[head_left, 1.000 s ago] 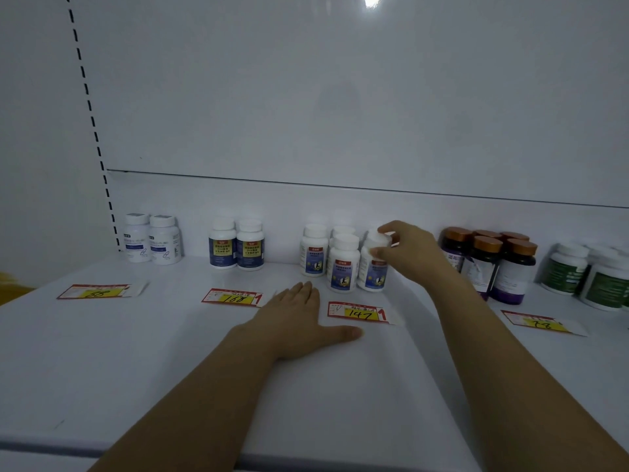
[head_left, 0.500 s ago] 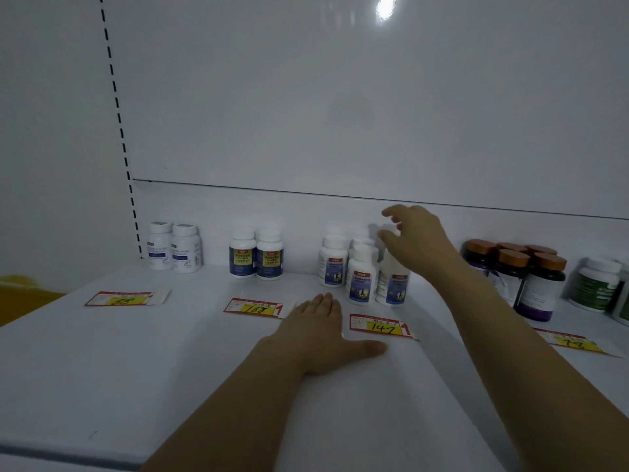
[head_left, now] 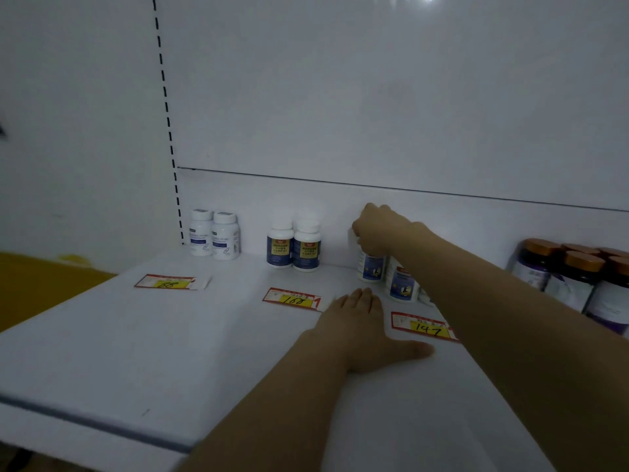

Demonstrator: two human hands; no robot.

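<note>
The shelf's (head_left: 170, 352) front edge runs nearest, and open surface stretches left of the 147 price tag (head_left: 423, 327). Just left of that tag the left hand (head_left: 364, 332) rests flat, fingers straight, released. Behind the tag the right hand (head_left: 377, 229) grasps the cap of a white, blue-labelled bottle (head_left: 369, 267), which stands upright with its long axis vertical, near the back wall (head_left: 442, 212).

At 1 o'clock the right hand (head_left: 377, 229) curls over the white bottle (head_left: 370, 267) — its cap is hidden. The forearm (head_left: 476, 284) covers neighbouring bottles and the 147 tag's (head_left: 422, 327) right end. At 3 o'clock the dark jars (head_left: 571, 284) run off the edge — label print too small to read.
</note>
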